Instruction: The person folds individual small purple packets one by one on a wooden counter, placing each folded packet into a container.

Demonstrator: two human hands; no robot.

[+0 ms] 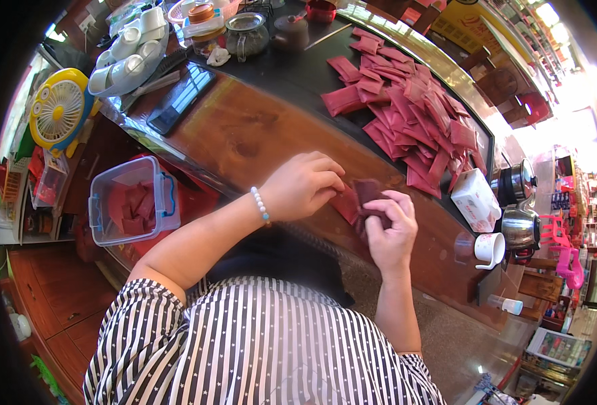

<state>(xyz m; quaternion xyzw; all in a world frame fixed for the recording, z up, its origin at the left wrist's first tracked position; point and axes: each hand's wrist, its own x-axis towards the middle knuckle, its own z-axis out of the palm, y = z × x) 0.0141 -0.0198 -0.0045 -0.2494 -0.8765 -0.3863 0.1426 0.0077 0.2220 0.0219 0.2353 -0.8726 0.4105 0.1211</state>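
Observation:
My left hand (pixel 306 187), with a beaded bracelet (pixel 259 206) at the wrist, is closed in a pinch at the upper end of a flat red packet (pixel 344 204). Just to the right, my right hand (pixel 392 226) grips a dark maroon, crumpled piece (pixel 366 192), a cloth or wrapper, with thumb and fingers together. Both hands are over the near edge of the wooden table (pixel 258 128). A large heap of similar red packets (pixel 413 108) lies beyond them on the black inset. Left of my forearm, a clear plastic tub (pixel 99 219) holds several red pieces.
A phone (pixel 180 101) lies at the table's left, near a tray of white cups (pixel 130 57) and a glass teapot (pixel 246 37). To the right stand a tissue pack (pixel 475 201), a white mug (pixel 489 250) and metal kettles (pixel 520 228). A yellow fan (pixel 60 111) is far left.

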